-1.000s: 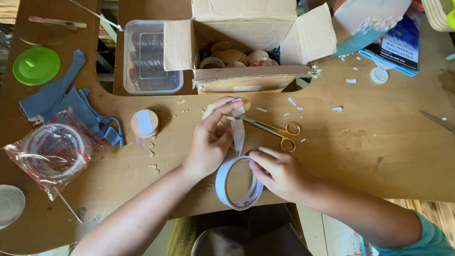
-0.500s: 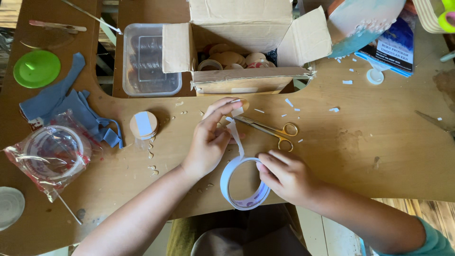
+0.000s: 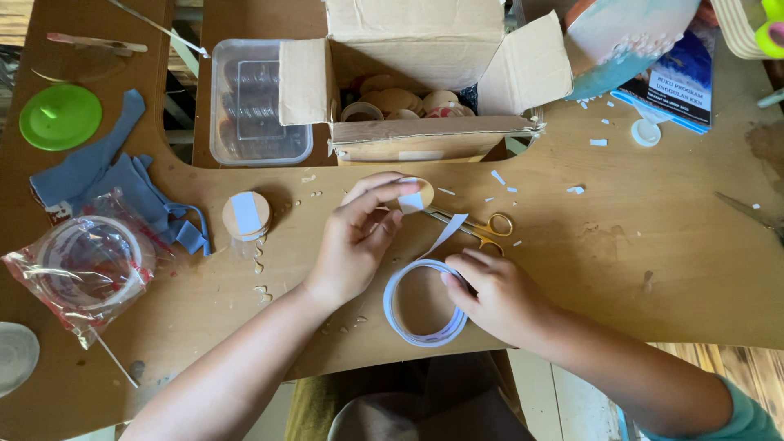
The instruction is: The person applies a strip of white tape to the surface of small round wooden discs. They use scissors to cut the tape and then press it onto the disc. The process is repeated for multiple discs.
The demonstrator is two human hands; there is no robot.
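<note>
A: What is being held by the left hand [image 3: 353, 249]?

B: A small wooden disc [image 3: 415, 196] is being pinched between its thumb and fingertips, just in front of the box [image 3: 425, 73]. A pale blue strip of tape [image 3: 447, 231] is being stretched from that disc down to the roll [image 3: 423, 302].

A: And the right hand [image 3: 498, 298]?

B: The roll is being gripped at its right edge, with the thumb tucked inside the ring and the fingers curled over the outside. The roll is being kept flat on the table [image 3: 653, 269], near the front edge, between the two forearms.

A: What is being seen close to the hands?

B: Scissors [image 3: 478, 227] with yellow handles are lying just behind the right hand, beside the stretched tape. Their blades are being partly hidden by the left fingers, so whether they are apart cannot be told. Another disc [image 3: 246, 216] with a pale strip across it is lying well to the left of the left hand, and wood chips [image 3: 260, 278] are scattered just in front of it.

A: Further off?

B: More discs are being stored in the open box. A clear tub [image 3: 257, 102] is standing just left of it. Blue cloth [image 3: 106, 180], a green lid [image 3: 60, 117] and a bagged tape roll [image 3: 86, 265] are lying at the far left. White scraps [image 3: 547, 175] are scattered right of the box.
</note>
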